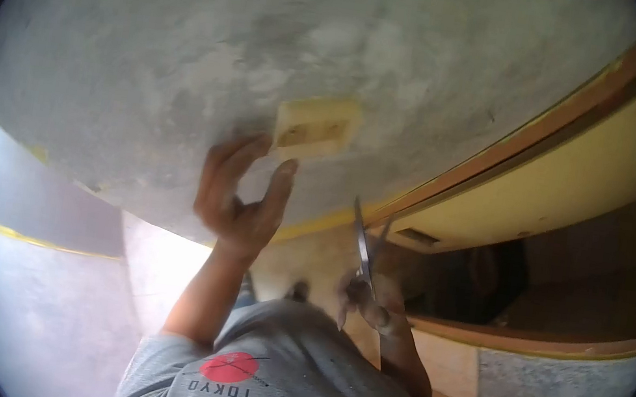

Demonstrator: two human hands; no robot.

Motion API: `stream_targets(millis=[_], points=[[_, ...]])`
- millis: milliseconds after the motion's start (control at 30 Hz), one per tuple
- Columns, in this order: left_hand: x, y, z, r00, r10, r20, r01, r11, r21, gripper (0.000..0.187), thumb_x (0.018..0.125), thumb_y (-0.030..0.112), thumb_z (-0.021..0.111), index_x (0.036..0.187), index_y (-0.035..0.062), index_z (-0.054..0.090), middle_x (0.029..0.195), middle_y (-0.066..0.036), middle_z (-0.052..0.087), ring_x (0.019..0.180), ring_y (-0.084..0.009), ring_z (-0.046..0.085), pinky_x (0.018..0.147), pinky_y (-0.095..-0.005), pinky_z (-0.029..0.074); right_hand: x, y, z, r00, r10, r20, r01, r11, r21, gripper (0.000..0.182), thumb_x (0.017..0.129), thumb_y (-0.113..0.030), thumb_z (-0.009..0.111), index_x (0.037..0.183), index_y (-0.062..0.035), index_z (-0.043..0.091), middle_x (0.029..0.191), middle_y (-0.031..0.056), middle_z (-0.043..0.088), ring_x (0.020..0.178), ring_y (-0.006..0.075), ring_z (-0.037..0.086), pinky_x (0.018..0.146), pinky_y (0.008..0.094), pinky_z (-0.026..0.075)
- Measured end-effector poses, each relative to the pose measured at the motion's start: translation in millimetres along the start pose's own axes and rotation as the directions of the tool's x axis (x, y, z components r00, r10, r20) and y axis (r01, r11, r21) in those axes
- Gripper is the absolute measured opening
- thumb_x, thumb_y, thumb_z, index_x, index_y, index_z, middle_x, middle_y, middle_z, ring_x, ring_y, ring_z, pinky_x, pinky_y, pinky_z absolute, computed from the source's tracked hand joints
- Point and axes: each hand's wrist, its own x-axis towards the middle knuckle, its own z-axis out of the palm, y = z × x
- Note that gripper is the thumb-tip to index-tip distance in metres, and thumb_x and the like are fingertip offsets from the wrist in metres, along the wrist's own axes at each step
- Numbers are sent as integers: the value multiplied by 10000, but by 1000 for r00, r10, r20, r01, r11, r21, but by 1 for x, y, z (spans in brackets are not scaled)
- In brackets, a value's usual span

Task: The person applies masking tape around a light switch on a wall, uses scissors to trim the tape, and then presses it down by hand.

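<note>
A cream outlet plate (316, 128), framed in yellowish tape, sits on the grey wall in front of me. My left hand (238, 189) is raised to its lower left corner, thumb and fingers apart, the fingertips right at its edge. In my right hand (370, 300), lower and to the right, is a pair of scissors (364, 244). Their blades point up toward the wall and stand slightly apart. Motion blurs this hand a little.
The patchy grey wall (155, 36) fills the upper view. At the right are a brown door frame (516, 139) edged with yellow tape and a pale yellow door (575, 174). Yellow tape (27, 237) also runs along the wall at the left.
</note>
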Motion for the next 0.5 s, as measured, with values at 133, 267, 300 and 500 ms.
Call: stream_targets(millis=[133,267,300,500], points=[[-43,11,-1,920,-357,162,387,891,-237,188,934,56,796,1074,-15,693,887,-68,680,771,-150,636,684,-313,526,14,2,-2,975,-129,-181,16,851,-524,493,794,-272,939,1087,44,698,818,48,644,629,100,586,542,260,503],[-48,34,25,492,-713,500,870,433,-238,285,1014,198,712,1183,-33,708,988,-103,722,765,-163,653,709,-307,518,23,-34,-6,951,-265,-157,22,566,-824,424,755,-327,967,896,-3,732,646,20,582,530,75,478,482,275,382],[-47,34,33,472,-718,512,881,410,-237,323,1020,218,702,1219,-36,710,1010,-112,735,779,-175,663,717,-311,521,25,-44,-8,963,-237,-125,12,504,-864,417,759,-335,964,840,-4,724,623,29,576,520,80,479,484,278,387],[-40,26,56,473,-772,424,849,271,-454,325,1024,149,650,1248,-84,689,1159,-172,754,967,-236,742,862,-377,591,41,-80,-3,988,-97,-124,-67,458,-887,412,763,-298,948,678,-24,653,545,44,579,513,95,526,478,295,389]])
